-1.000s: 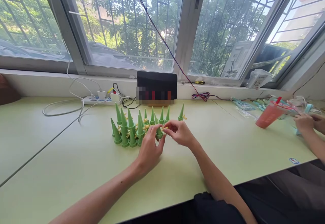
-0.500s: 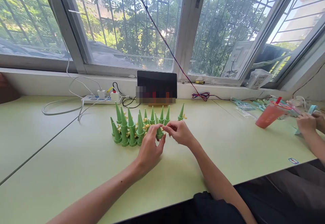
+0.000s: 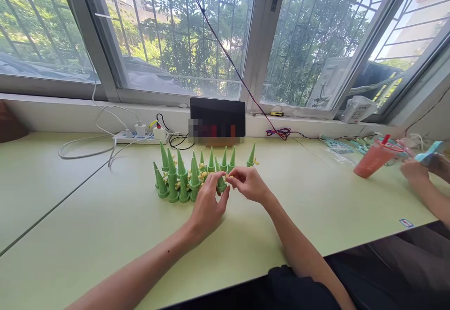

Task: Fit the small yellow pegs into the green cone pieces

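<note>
Several green plastic cone-shaped spikes (image 3: 172,179) with ribbed collars and small yellow valve-like parts stand upright in a group on the table. At the group's right front, my left hand (image 3: 210,200) is closed around a green spike (image 3: 221,183), thumb on the near side and fingers over it. My right hand (image 3: 250,183) pinches a small yellow piece (image 3: 229,177) at the right side of that spike. The fingertips of both hands nearly meet there. Another spike (image 3: 251,156) stands apart, behind my right hand.
A dark tablet (image 3: 217,115) leans by the window ledge. Left of it lies a power strip (image 3: 140,137) with white cables. A red drink cup (image 3: 376,159) tilts at the right, near plastic bags (image 3: 337,145). Another person's hand (image 3: 415,172) works at the far right.
My hands stay almost in the same place, with only a slight shift of the right fingers. At the far right, the other person's hands have moved left and raised a light blue item.
</note>
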